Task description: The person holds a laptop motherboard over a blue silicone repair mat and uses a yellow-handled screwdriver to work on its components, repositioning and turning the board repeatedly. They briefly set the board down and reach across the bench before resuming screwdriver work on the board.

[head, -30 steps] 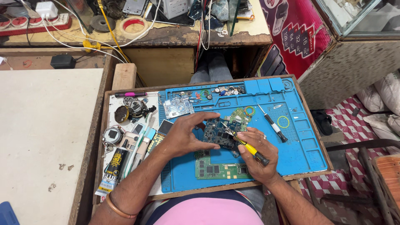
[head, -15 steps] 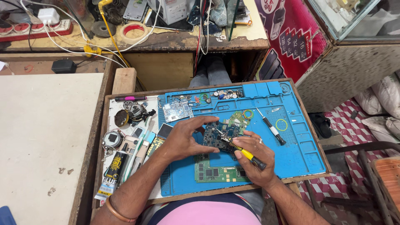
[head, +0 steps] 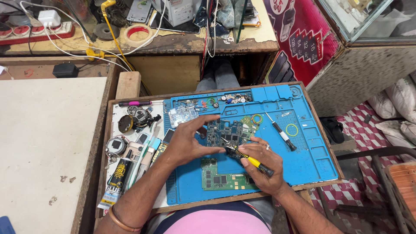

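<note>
Right hand (head: pixel 260 167) clamping yellow-handled screwdriver (head: pixel 249 159), tip touching dark blue circuit board (head: pixel 225 132). Left hand (head: pixel 188 141) steadying board's left edge, fingers spread, thumb below. Board, densely populated, lying on blue repair mat (head: pixel 312 160) between both hands; green circuit board (head: pixel 223 177) lying just below.

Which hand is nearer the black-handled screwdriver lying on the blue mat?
Right. The right hand sits just left of the black-handled screwdriver; the left hand is farther left, beyond the dark circuit board.
</note>
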